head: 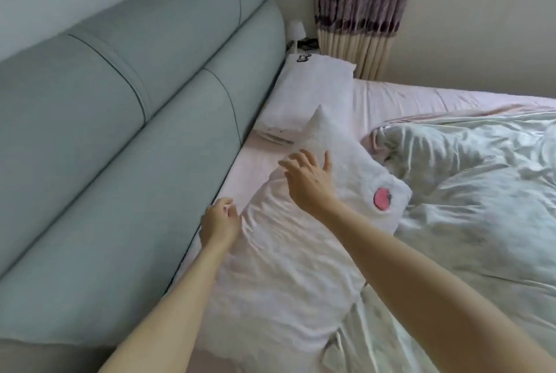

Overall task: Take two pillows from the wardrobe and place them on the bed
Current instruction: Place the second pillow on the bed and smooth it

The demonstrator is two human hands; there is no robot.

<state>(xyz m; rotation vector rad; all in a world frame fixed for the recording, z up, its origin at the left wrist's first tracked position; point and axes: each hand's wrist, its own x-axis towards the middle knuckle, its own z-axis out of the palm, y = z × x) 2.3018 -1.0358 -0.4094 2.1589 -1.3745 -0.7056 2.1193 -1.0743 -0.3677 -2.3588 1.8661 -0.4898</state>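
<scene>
A white pillow with a pink patch lies slanted on the bed's pink sheet, close to the headboard. My right hand hovers over its upper part with fingers spread, holding nothing. My left hand sits at the pillow's left edge, fingers loosely curled, gripping nothing that I can see. A second white pillow lies flat further along the headboard, near the curtain.
The padded grey-green headboard runs along the left. A crumpled pale quilt covers the right of the bed. A striped curtain hangs at the far corner, with a small white lamp beside it.
</scene>
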